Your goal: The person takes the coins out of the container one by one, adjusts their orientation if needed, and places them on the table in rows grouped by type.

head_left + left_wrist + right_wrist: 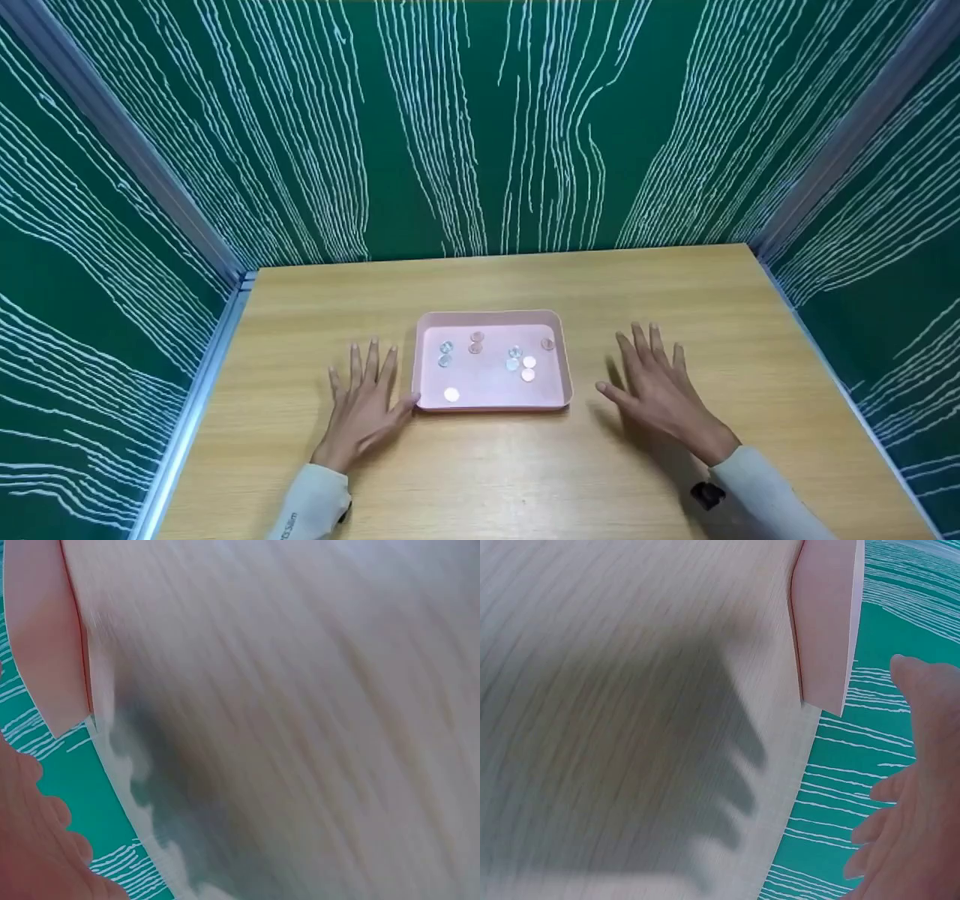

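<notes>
A shallow pink tray (pixel 495 397) lies on the wooden table, with several coins spread over its floor. Some coins (pixel 445 354) look silvery at the left, two coppery coins (pixel 476 343) sit near the back, and a group of coins (pixel 523 363) lies right of centre. My left hand (pixel 364 412) is left of the tray, fingers spread and straight, thumb tip right at the front left corner. To the tray's right my right hand (pixel 664 390) hovers with spread fingers over its shadow, apart from the tray. Both wrist views show a tray wall (pixel 46 637) and straight fingers (pixel 874 829).
The wooden table (pixel 495 480) extends around the tray on every side. Green panels (pixel 495 127) with wavy white lines enclose it at the back and sides, joined by grey metal posts (pixel 127 135).
</notes>
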`<action>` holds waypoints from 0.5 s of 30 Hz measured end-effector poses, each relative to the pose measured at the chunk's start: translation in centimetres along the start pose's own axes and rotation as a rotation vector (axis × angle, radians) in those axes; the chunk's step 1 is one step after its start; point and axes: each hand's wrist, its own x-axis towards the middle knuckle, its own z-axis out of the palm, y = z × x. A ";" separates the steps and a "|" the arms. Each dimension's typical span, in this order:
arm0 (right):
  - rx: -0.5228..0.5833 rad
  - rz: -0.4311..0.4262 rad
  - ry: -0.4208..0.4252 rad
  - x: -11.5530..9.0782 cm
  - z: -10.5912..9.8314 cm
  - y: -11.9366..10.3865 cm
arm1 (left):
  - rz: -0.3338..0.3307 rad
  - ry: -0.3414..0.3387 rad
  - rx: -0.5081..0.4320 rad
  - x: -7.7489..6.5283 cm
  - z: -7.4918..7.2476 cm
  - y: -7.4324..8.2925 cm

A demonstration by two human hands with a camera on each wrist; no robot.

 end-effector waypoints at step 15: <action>0.092 -0.135 0.211 1.3 1.3 -1.9 | -0.021 -0.050 -0.307 -0.2 1.1 1.0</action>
